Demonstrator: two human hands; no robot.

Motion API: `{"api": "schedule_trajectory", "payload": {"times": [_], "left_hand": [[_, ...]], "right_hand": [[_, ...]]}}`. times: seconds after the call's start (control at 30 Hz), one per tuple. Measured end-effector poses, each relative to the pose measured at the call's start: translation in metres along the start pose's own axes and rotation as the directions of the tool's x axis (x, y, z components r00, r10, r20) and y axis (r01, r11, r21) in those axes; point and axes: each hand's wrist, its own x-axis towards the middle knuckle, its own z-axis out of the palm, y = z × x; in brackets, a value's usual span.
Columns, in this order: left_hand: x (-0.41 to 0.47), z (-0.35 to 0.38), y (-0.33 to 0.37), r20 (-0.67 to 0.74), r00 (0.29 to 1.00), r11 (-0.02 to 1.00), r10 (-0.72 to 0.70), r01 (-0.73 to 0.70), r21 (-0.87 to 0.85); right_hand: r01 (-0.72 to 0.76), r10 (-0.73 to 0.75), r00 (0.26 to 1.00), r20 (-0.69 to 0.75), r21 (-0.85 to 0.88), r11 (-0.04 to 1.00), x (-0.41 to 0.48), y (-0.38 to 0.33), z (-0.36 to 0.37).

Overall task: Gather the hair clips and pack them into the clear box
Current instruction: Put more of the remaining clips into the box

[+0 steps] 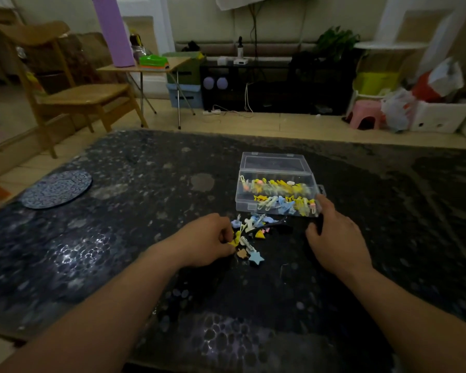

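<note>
1. Dark, pebble-patterned surface noted on the table (145,265), with both forearms reaching in over its near edge.
2. The left hand (210,239) was clenched, fingers curled and thumb pinching a yellow clip (234,242) at the left edge of the loose pile.
3. The loose hair clips (253,230) lay in a small heap on the table between the two hands, in blue, yellow and white. A blue star clip (256,257) lay at the near end of the heap.
4. The right hand (334,238) was released, fingers spread and relaxed, palm down. Its forefinger tip touched the near right corner of the clear box; the thumb rested on the table, apart from the box.
5. The clear box (253,208) stood just beyond the heap, its lid (272,161) open and lying back on the far side.
6. Packed clips (280,188) filled the box in two rows, mostly yellow in the far row, yellow and blue in the near row.
7. A round blue patterned mat (56,188) lay well apart at the far left of the table.
8. On the floor beyond the table stood a wooden chair (78,95) to the left and a pink stool (365,114) to the right.
</note>
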Motion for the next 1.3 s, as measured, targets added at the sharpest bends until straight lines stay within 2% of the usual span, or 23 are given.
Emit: {"api": "schedule_trajectory", "payload": {"times": [0.23, 0.4, 0.53, 0.7, 0.9, 1.07, 1.13, 1.2, 1.3], "left_hand": [[-0.006, -0.011, 0.001, 0.059, 0.996, 0.998, -0.061, 0.061, -0.003], [-0.001, -0.017, 0.005, -0.134, 0.984, 0.982, -0.121, 0.098, -0.163], [0.020, -0.016, 0.036, -0.252, 0.963, 0.959, -0.092, 0.017, -0.284], [0.075, -0.024, 0.063, -0.304, 0.951, 0.983, -0.056, -0.002, -0.185], [0.133, -0.032, 0.068, -0.093, 0.991, 0.988, -0.093, 0.103, 0.111], [0.144, -0.032, 0.072, -0.004, 0.996, 0.978, -0.092, 0.092, 0.190], [0.139, -0.030, 0.069, -0.031, 0.997, 0.979, -0.075, 0.080, 0.188], [0.128, -0.030, 0.067, -0.129, 0.991, 0.986, -0.024, 0.045, 0.160], [0.095, -0.025, 0.067, -0.265, 0.964, 0.999, -0.010, 0.000, -0.039]], "right_hand": [[-0.015, 0.015, 1.000, 0.013, -0.008, 1.000, -0.001, -0.002, -0.002], [-0.016, 0.016, 1.000, 0.023, -0.014, 1.000, -0.001, -0.002, -0.002], [-0.007, 0.007, 1.000, 0.007, -0.013, 1.000, -0.001, -0.001, -0.001], [0.023, -0.023, 1.000, -0.007, -0.011, 1.000, 0.000, 0.002, 0.002], [0.032, -0.032, 0.999, -0.012, 0.006, 0.999, 0.001, 0.007, 0.007], [0.037, -0.036, 0.999, -0.014, 0.018, 0.999, 0.003, 0.009, 0.009], [0.044, -0.043, 0.999, -0.020, 0.016, 0.999, 0.002, 0.009, 0.008], [0.043, -0.043, 0.999, -0.019, 0.020, 0.999, 0.002, 0.008, 0.007], [0.031, -0.031, 0.999, -0.012, 0.002, 1.000, 0.002, 0.008, 0.007]]}}
